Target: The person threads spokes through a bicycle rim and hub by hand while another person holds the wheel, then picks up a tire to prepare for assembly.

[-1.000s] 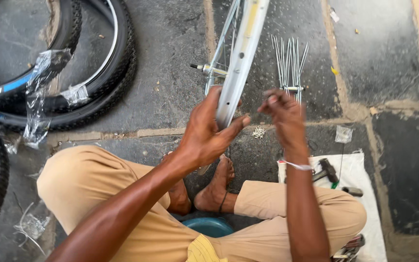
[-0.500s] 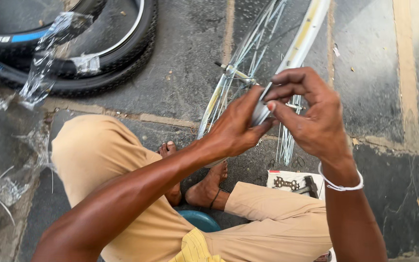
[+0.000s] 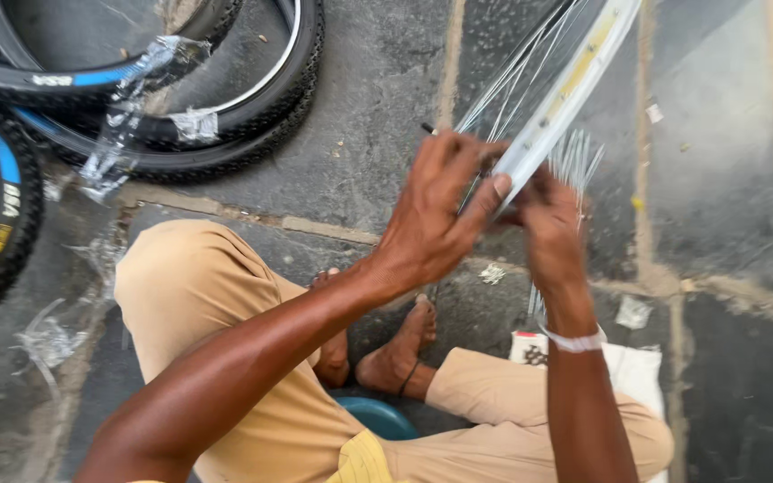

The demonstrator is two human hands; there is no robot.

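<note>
Person sits cross-legged on a stone floor (image 3: pixel 369 98), working a bare bicycle rim (image 3: pixel 556 103) with both hands. Left hand (image 3: pixel 436 219) wraps the rim's lower end, fingers curled over the top, thumb pressed on the rim's pale inner face. Right hand (image 3: pixel 549 224) is closed just beside it on the rim's right side, seemingly pinching a spoke or nipple; blur hides what sits between the fingertips. A white band circles the right wrist.

Progress, judged from layout: the wheel looks partly laced. Several thin spokes (image 3: pixel 512 76) already run from the rim up toward the top edge of view, while a loose bundle of spokes (image 3: pixel 574 156) stands behind the right hand, not yet fitted. No tyre on this rim. So lacing looks underway, with more spokes, truing and the tyre left.

Materials: rim is smooth, light metal, a shallow channel with a yellowish strip down the middle. Spokes are thin, straight, shiny wire. Floor is rough dark slabs with pale joints, littered with scraps. At the floor's top-left corner lie knobby black tyres (image 3: pixel 225 116) with blue stripes, rubber, with crinkled clear plastic wrap (image 3: pixel 127 116) over them. A white cloth (image 3: pixel 637 371) lies by the right knee. Trousers are tan cloth.
</note>
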